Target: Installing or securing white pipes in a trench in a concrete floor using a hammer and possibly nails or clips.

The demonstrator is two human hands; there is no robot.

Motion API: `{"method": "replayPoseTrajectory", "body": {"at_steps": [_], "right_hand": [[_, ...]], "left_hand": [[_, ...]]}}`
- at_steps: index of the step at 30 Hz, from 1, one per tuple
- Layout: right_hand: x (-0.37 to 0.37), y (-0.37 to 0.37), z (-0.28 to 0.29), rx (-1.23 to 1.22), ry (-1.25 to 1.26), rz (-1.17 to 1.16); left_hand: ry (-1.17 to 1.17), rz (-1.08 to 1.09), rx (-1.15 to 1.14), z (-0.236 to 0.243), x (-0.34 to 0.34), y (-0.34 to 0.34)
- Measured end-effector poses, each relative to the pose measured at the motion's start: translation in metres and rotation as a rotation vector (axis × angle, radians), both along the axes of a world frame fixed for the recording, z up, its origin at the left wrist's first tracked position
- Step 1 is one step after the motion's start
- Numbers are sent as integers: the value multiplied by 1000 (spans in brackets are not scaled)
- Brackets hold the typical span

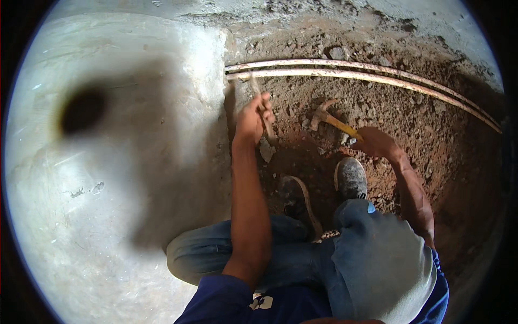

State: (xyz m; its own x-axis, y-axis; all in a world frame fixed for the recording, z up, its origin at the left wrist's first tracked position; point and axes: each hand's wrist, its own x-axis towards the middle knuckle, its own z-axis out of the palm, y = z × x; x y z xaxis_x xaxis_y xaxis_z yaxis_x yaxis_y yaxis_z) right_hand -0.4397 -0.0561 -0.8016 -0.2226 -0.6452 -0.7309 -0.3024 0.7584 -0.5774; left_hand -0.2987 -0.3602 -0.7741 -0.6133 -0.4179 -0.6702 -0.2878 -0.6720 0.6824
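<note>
My left hand [251,119] is closed round a slim, rod-like chisel [268,128] close to the broken edge of the concrete slab [210,59]. The chisel's upper end reaches toward the lower of two pale pipes [324,73]; whether it touches is blurred. In my right hand [376,143] is a claw hammer [339,124], gripped by its yellow handle. Its rusty head hangs over the loose soil, to the right of the chisel and apart from it.
Dug-up brown soil with rubble [297,102] lies right of the slab. Both pipes run across it, curving off to the right. A flat concrete chip [266,150] sits below my left hand. My shoes [352,178] rest in the dirt. A grey wall [431,21] borders the far side.
</note>
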Motion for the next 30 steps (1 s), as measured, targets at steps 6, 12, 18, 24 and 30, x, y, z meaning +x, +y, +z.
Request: {"method": "replayPoseTrajectory", "body": {"at_steps": [6, 12, 18, 24, 30], "right_hand": [[-5, -11, 3, 28, -86, -7], [0, 3, -14, -31, 49, -28], [-2, -28, -19, -4, -233, -215], [33, -16, -39, -378, -282, -419], [48, -48, 35, -937, 98, -568]], "left_hand": [[349, 419, 448, -71, -7, -60], [611, 960, 812, -69, -58, -37], [556, 1042, 638, -73, -115, -66], [574, 998, 680, -100, -110, -68], [650, 1028, 737, -96, -105, -77]]}}
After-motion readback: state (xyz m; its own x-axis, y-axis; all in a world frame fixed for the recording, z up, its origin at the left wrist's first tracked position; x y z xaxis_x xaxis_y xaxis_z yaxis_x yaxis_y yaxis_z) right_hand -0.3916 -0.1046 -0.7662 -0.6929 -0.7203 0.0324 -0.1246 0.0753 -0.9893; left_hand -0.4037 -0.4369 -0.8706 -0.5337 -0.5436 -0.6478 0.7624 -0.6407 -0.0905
